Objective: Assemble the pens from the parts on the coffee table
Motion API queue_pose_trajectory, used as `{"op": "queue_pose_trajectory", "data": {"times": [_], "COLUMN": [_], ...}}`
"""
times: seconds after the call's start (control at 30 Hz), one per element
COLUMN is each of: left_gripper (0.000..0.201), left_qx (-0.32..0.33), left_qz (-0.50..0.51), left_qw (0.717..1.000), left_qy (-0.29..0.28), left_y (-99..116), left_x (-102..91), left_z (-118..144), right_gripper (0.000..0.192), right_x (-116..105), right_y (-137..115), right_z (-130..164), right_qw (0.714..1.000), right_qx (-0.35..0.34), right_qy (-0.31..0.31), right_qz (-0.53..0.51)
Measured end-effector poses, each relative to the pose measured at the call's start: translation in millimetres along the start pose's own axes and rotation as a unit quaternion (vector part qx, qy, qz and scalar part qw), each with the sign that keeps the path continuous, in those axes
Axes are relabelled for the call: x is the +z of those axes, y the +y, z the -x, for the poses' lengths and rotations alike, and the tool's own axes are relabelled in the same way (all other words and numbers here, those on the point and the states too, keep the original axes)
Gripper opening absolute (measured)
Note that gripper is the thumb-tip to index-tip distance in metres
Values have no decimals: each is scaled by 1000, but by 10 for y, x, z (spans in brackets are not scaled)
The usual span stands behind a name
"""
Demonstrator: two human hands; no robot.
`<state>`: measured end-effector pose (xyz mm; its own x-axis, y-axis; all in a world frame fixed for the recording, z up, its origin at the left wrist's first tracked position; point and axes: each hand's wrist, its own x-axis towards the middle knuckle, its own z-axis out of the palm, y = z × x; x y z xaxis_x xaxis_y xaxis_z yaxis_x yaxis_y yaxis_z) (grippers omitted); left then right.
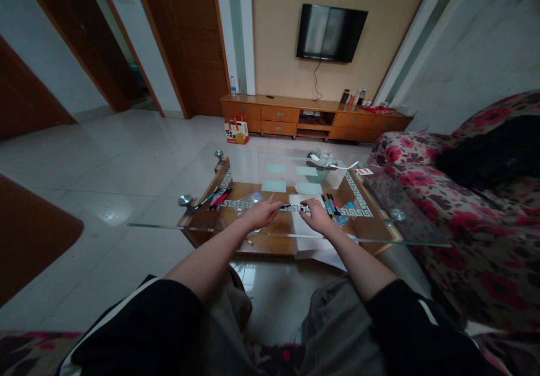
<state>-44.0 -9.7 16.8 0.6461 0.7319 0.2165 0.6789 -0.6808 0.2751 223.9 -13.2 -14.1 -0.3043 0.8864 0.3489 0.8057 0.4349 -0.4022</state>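
Over the glass coffee table, my left hand (265, 213) is closed on a pen (286, 206) with a blue part by the fingers and a dark end pointing right. Just across from that end is my right hand (315, 216), its thumb and fingers curled around a small dark piece (301, 209) too small to make out. Right of it lie several pens (330, 204), with blue, black and red parts. Blue pens (206, 197) and red-and-black pens (220, 198) lie at the table's left. Clear plastic wrapping (247, 204) is partly hidden behind my left hand.
The glass tabletop (253, 159) has a sharp front edge above a wooden base. A white box (310, 244) shows below the glass. Behind stands a bin (323, 172) with a plastic liner. A floral sofa (455, 196) is at right, a TV cabinet (278, 114) at the back.
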Motion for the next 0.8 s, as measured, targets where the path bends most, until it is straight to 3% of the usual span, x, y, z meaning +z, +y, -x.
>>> {"op": "queue_pose_trajectory", "data": {"times": [0.8], "left_gripper": [33], "left_qx": [15], "left_qz": [-3], "left_qw": [1000], "left_qy": [8], "left_y": [-74], "left_x": [82], "left_z": [-12], "right_gripper": [26], "right_x": [-11], "right_y": [-19], "right_z": [1], "right_qw": [1000], "right_qx": [2], "right_qy": [-2], "right_qz": [6]}}
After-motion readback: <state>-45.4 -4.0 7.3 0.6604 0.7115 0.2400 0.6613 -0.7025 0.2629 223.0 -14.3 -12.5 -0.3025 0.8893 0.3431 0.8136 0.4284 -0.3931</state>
